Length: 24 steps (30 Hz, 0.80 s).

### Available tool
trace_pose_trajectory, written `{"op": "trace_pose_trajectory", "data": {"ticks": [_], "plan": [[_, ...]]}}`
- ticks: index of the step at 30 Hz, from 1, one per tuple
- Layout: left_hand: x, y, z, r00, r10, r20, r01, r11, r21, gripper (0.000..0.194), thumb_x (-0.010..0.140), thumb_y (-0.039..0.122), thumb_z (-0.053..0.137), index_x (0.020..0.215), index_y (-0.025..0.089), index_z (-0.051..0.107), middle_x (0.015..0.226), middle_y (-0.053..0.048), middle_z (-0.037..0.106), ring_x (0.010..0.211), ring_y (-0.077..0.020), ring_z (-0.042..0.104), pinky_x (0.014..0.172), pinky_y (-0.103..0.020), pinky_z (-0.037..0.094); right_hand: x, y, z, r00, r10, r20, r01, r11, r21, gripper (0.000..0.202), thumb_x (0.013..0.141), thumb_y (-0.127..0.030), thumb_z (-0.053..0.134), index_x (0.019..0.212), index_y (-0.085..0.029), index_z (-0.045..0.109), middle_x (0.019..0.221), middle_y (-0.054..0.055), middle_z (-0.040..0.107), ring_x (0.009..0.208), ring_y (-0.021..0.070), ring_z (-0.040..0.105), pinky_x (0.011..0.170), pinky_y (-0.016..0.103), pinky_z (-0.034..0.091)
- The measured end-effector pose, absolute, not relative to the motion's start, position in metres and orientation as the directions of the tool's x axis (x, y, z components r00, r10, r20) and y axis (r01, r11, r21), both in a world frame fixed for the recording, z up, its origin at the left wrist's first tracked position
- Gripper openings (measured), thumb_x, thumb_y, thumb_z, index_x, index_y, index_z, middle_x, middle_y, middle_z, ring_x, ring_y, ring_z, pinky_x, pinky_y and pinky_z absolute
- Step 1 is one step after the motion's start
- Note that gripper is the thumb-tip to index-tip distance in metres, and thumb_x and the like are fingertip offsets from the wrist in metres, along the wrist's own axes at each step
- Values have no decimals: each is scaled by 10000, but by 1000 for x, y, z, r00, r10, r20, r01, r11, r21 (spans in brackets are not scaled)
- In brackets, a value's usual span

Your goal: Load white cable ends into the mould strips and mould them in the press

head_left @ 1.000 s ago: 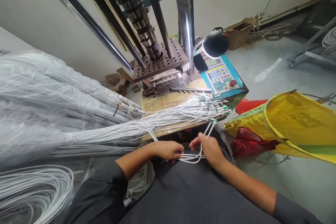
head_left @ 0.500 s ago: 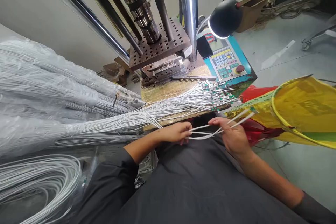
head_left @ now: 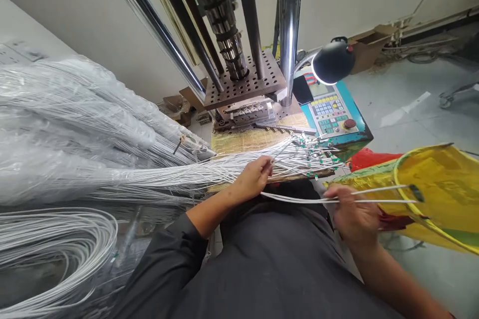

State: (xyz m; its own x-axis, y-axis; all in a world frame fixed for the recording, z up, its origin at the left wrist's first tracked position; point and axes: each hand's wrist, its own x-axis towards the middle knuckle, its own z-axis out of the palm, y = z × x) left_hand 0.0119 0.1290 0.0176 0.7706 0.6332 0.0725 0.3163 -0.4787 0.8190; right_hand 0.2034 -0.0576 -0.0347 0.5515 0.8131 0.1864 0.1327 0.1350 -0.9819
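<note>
My right hand point(head_left: 354, 217) is closed around a pair of white cables point(head_left: 299, 200) just in front of my body. Their dark-tipped ends reach out to the right, over the mouth of the yellow bag. The other way, the same cables run left and pass out of sight beneath my left hand point(head_left: 256, 175). That hand is at the near side of a large bundle of white cables point(head_left: 179, 173), its fingers pinched on what looks like one blurred cable of the bundle. Small white and green ends point(head_left: 316, 152) fan out at the bundle's right side.
Behind the bundle stands a press point(head_left: 245, 84) with a perforated plate and steel columns. A control panel point(head_left: 331, 114) and black lamp point(head_left: 333, 62) are right of it. The yellow bag point(head_left: 434, 169) gapes at right. Plastic-wrapped cables point(head_left: 75, 109) and a cable coil point(head_left: 101, 239) fill the left.
My right hand has moved right and down, carrying the cable ends over the bag. My left hand has risen from the cables to the bundle. The head view has shifted.
</note>
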Motion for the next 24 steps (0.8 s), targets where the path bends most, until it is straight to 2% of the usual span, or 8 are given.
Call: {"op": "trace_pose_trajectory", "data": {"ticks": [2,5,8,13,16,18,21,24], "plan": [[22,132,21,783,621,34,279,-400,873,252,1007,382,492,1043,176,632,776,5,589,718,-125,525,708,-253,418,194,-42,-18,388,892,230,231,147,-962,357,975,-472,565,717,-256,685,695,51,627,656,211,549,642,370,431],[34,137,21,792,606,-77,213,-156,964,338,935,481,595,899,148,639,684,16,554,638,-113,500,637,-244,403,177,-6,-2,48,980,195,292,173,-941,400,983,-478,542,693,-230,663,655,40,626,613,184,530,616,344,400],[35,142,21,776,623,-96,121,3,993,395,849,519,702,827,131,634,740,-15,612,682,-116,547,670,-245,429,170,29,-2,61,985,160,322,132,-938,440,981,-496,512,653,-217,603,636,33,604,607,170,504,619,334,380],[28,148,26,762,638,-111,12,157,988,451,805,543,769,909,117,666,764,-18,646,672,-103,560,674,-239,440,163,64,-7,8,997,82,399,72,-914,355,942,-458,552,696,-207,605,648,16,611,634,166,490,624,322,366],[29,150,24,784,614,-96,-70,240,968,467,749,515,833,935,117,672,860,-63,719,792,-149,659,798,-286,505,154,77,-6,7,1000,7,368,4,-930,315,897,-418,587,666,-205,593,602,8,585,587,150,455,574,310,348],[29,151,21,753,653,-85,-117,261,958,471,701,484,874,912,116,669,861,-76,737,831,-173,692,840,-309,525,151,82,-4,-4,1000,-19,367,-16,-930,280,867,-387,618,659,-201,607,599,14,594,581,150,466,567,306,356],[27,151,15,647,750,-138,-167,316,934,502,650,483,899,903,126,654,743,-45,713,705,-170,687,726,-307,547,160,82,0,-100,994,-48,465,5,-885,203,824,-388,698,780,-189,695,732,39,691,682,181,576,637,308,424],[27,147,12,601,780,-176,-224,375,900,506,641,495,894,886,129,644,675,-15,667,575,-142,637,586,-269,515,173,74,8,-114,982,-148,557,-60,-828,290,875,-476,653,866,-197,730,680,21,686,629,178,597,609,304,435]]}}
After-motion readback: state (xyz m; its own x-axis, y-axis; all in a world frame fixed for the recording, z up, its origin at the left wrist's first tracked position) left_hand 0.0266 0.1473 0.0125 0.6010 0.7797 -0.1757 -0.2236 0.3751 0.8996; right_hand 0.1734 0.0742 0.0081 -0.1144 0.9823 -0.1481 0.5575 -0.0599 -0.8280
